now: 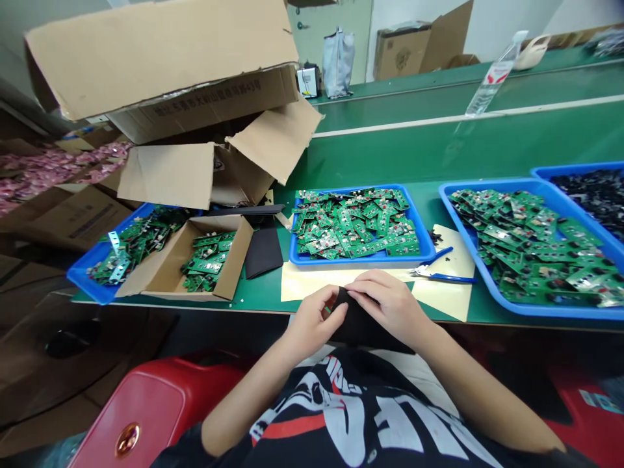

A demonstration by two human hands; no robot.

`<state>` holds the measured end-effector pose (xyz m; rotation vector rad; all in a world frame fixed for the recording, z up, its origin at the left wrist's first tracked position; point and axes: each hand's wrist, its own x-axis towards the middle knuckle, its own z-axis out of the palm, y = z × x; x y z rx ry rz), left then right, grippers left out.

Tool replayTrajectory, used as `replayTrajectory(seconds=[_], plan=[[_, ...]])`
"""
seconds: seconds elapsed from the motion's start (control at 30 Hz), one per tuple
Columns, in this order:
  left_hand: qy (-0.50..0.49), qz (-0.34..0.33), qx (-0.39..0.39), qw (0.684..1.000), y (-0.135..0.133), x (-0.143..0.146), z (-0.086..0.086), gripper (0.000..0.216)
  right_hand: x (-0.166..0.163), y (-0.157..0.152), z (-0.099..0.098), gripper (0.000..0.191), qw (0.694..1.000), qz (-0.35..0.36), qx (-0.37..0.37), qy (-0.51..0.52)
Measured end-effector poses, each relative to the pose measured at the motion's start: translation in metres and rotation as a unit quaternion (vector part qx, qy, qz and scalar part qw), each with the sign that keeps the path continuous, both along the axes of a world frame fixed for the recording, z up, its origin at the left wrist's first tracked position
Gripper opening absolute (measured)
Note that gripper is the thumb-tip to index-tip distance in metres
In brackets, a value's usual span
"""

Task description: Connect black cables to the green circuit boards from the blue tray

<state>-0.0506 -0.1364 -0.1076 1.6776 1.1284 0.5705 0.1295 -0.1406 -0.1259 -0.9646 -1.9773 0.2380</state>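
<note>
Both of my hands meet at the table's near edge on a flat black sheet (358, 325). My left hand (314, 322) pinches its left end, and a small green bit shows between its fingers. My right hand (390, 302) is curled over the sheet's top edge and grips it. Under them lies a pale yellow mat (316, 281). Just beyond stands a blue tray (424, 250) heaped with several green circuit boards (355, 224). Blue-handled cutters (439, 268) lie on the mat right of my right hand.
A second blue tray (465, 227) of boards and a third (541, 172) with dark parts stand at right. At left are a small cardboard box (168, 260) of boards, another blue tray (80, 273), a black sheet (263, 250), big open cartons (195, 97). A red stool (156, 403) is below.
</note>
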Motion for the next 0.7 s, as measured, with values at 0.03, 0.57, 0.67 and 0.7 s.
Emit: replayTrajectory(seconds=[0.03, 0.57, 0.67, 0.7], plan=[[0.001, 0.002, 0.007, 1.000, 0.000, -0.001, 0.000, 0.019, 0.000, 0.000, 0.000, 0.015, 1.000, 0.003, -0.005, 0.002], [0.053, -0.003, 0.083, 0.995, 0.001, -0.002, -0.004, 0.026, -0.004, 0.012, 0.007, 0.021, 0.994, 0.036, -0.042, -0.098], [0.053, -0.011, 0.067, 0.996, 0.002, -0.004, -0.008, 0.026, -0.004, 0.014, 0.009, 0.020, 0.986, 0.049, -0.031, -0.158], [0.054, -0.011, 0.063, 0.997, 0.003, -0.004, -0.008, 0.026, -0.004, 0.015, 0.009, 0.018, 0.983, 0.052, -0.028, -0.176]])
